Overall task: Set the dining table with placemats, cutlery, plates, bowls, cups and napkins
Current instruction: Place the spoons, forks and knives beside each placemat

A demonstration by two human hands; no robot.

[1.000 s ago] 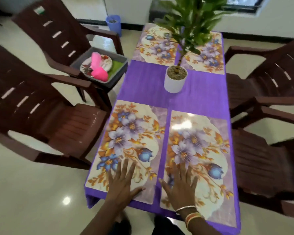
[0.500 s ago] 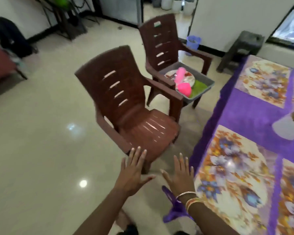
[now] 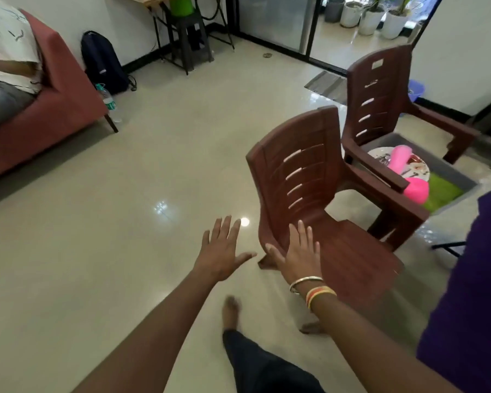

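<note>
Hands now off placemats, empty, before brown chair.

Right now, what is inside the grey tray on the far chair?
In the grey tray: a patterned plate, pink cups and something green. The chair arm hides the rest.

Head camera looks down and forward past both outstretched arms, over floor toward chairs.

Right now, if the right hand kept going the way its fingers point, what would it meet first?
Probably the nearer brown chair: the right hand points up at its backrest, though depth is unclear from this one view.
</note>
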